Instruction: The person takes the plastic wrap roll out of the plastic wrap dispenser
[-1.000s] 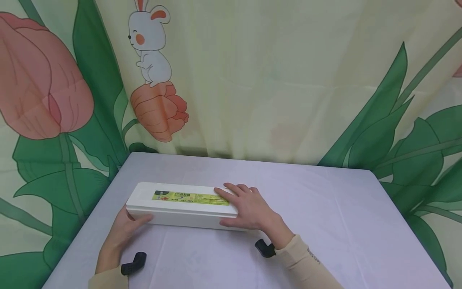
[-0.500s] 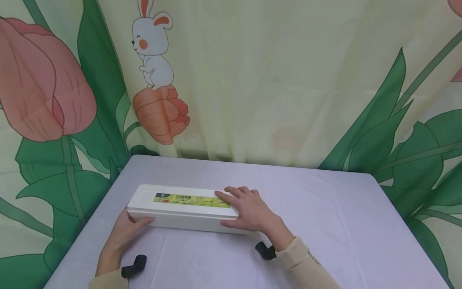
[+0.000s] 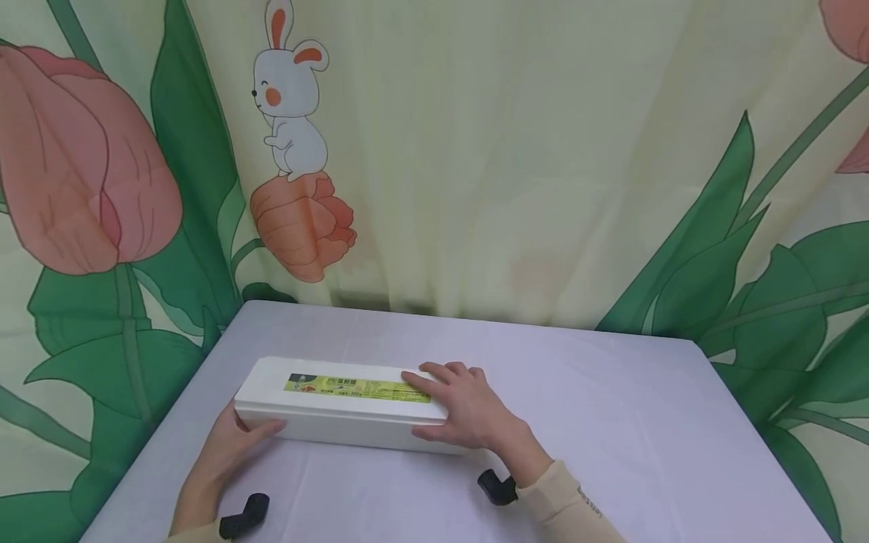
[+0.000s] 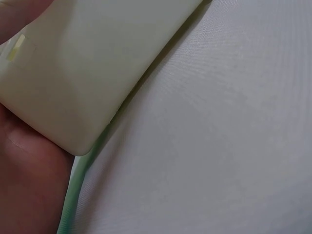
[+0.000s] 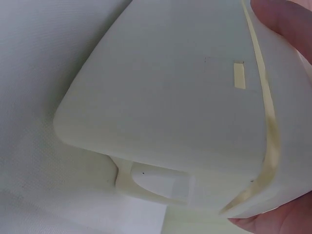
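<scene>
A long white cling film dispenser [image 3: 326,431] lies lengthwise on the table, a yellow-green printed label along its lid. My left hand [image 3: 220,452] grips its left end, thumb against the front face and the other fingers hidden behind that end. At the opposite end my right hand [image 3: 468,407] holds it, with spread fingers over the lid and the thumb on the front. The right wrist view shows a seam between lid and body [image 5: 161,97], and a small looped tab sticks out at this end. In the left wrist view the dispenser's rounded corner [image 4: 83,131] rests by the palm.
A pale lilac cloth covers the table [image 3: 611,422]. Behind its far edge hangs a curtain [image 3: 489,166] printed with tulips and a rabbit. Black wrist camera mounts [image 3: 244,516] sit at both cuffs.
The whole head view has shifted, so table, dispenser and hands appear slightly lower. Both hands keep the same hold on the dispenser.
</scene>
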`<state>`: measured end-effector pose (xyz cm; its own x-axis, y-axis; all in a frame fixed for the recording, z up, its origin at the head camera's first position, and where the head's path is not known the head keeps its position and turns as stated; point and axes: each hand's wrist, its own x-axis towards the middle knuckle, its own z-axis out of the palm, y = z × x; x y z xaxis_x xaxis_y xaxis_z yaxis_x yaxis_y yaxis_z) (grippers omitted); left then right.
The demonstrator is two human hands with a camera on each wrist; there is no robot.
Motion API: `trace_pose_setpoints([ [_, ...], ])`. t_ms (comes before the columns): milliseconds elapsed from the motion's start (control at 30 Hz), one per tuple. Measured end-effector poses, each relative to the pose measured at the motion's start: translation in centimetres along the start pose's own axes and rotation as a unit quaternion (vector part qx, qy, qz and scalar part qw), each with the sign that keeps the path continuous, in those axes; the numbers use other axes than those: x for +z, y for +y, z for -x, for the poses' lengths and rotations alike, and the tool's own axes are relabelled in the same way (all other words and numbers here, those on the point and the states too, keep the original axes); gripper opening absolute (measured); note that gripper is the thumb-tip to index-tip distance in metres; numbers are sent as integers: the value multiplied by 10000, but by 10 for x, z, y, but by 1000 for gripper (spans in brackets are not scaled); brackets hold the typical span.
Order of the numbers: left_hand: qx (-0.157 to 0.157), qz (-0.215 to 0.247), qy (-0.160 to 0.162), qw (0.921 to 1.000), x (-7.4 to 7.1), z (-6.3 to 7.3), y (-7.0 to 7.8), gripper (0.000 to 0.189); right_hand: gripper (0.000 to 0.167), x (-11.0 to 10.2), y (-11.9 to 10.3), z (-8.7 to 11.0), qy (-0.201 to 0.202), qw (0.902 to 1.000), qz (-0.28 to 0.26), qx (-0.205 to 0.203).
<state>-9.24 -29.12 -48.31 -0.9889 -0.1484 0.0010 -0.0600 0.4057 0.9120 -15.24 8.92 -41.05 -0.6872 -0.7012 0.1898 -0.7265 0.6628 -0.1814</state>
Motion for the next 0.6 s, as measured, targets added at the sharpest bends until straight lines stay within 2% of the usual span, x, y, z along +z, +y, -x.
trace_pose_setpoints([
  [333,287,-85,160,9994,1,7,-3,90,74,3,-3,6,158,9999,-65,-28],
  [600,445,-51,383,9983,1,2,5,90,76,-4,5,6,203,9997,-10,112],
])
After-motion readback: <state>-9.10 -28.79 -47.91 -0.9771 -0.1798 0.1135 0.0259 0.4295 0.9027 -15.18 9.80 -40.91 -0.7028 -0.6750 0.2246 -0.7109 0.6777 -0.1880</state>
